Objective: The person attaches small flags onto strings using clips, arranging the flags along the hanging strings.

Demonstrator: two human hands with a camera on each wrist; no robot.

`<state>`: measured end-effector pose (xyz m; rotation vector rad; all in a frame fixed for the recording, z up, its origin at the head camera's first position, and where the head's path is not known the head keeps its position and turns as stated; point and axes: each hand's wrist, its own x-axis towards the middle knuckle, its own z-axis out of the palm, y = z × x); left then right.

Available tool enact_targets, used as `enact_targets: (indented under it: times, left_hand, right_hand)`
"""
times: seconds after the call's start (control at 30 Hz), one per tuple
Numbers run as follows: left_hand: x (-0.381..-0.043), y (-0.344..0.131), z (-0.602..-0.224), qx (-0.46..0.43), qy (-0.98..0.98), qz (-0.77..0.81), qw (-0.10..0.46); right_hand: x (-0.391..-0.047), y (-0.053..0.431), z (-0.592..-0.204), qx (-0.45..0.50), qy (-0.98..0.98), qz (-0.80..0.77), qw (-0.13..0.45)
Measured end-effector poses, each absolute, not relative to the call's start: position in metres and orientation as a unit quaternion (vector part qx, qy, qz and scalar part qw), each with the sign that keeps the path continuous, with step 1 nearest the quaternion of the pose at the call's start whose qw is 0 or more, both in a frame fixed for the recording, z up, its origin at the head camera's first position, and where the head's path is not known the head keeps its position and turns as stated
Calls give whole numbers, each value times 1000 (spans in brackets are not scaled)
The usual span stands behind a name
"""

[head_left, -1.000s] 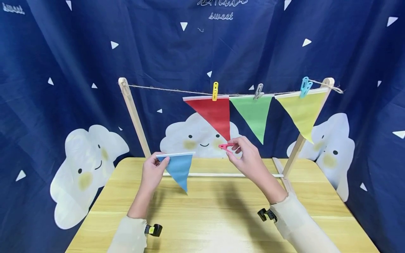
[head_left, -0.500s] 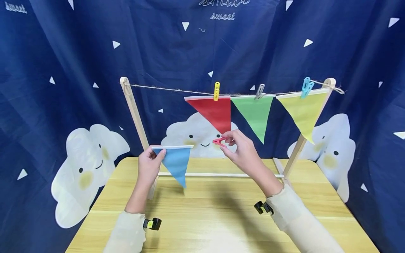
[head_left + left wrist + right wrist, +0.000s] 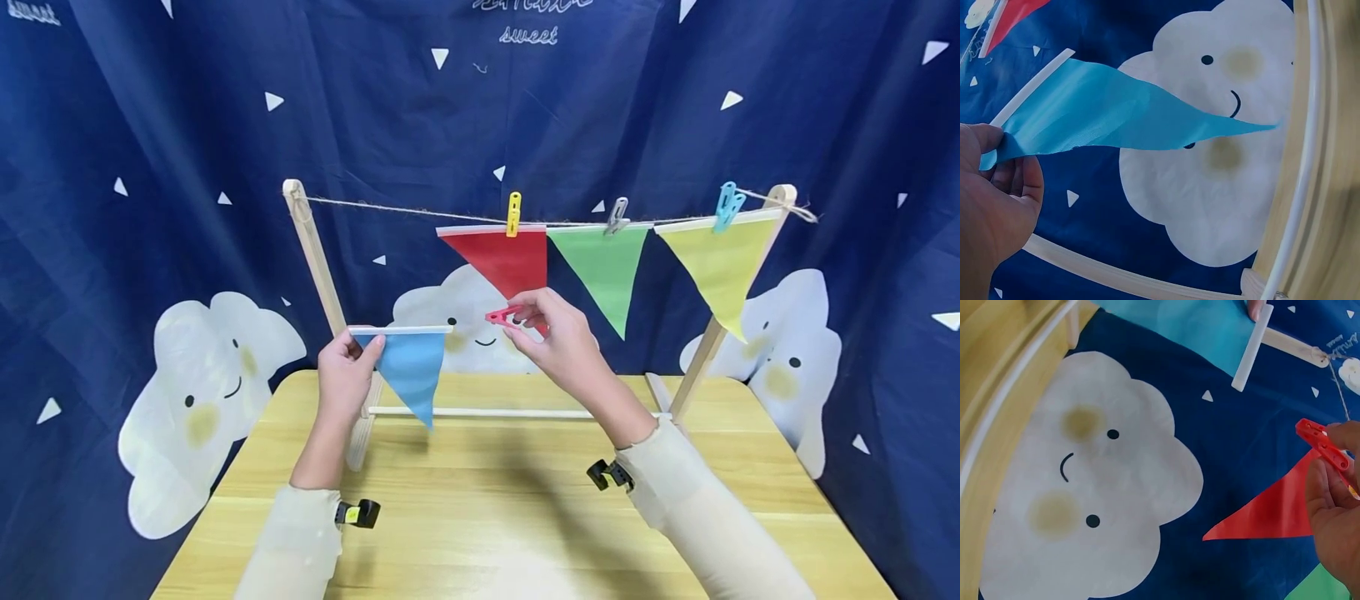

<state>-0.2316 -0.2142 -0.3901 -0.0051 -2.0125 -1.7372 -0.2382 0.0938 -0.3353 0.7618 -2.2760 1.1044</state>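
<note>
My left hand (image 3: 347,375) pinches a blue triangular pennant (image 3: 411,368) by the left end of its white top edge, and its tip hangs down. The left wrist view shows thumb and fingers on that corner of the pennant (image 3: 1104,112). Between thumb and fingers, my right hand (image 3: 558,342) holds a small red clothespin (image 3: 498,317), its nose pointing left. Both hands are below the string (image 3: 405,212). On the string hang a red pennant (image 3: 502,254) under a yellow clothespin (image 3: 513,214), a green pennant (image 3: 603,271) under a grey one, and a yellow pennant (image 3: 720,267) under a blue one.
The string runs between a left wooden post (image 3: 315,250) and a right wooden post (image 3: 697,367). A white rod (image 3: 517,412) joins the posts low down on the wooden table (image 3: 480,500). Behind hangs a dark blue curtain (image 3: 375,100) printed with clouds.
Both hands have risen and shifted left, the left with the blue pennant, the right with the red clothespin. The hung pennants have stayed in place.
</note>
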Motion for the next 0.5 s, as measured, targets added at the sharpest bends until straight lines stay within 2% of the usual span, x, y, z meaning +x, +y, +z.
enact_targets:
  times: [0.5]
  left_hand:
    - [-241,-211,-374,23,-688,-683,242]
  right_hand:
    - [-246,70,-315,308,-808,429,260]
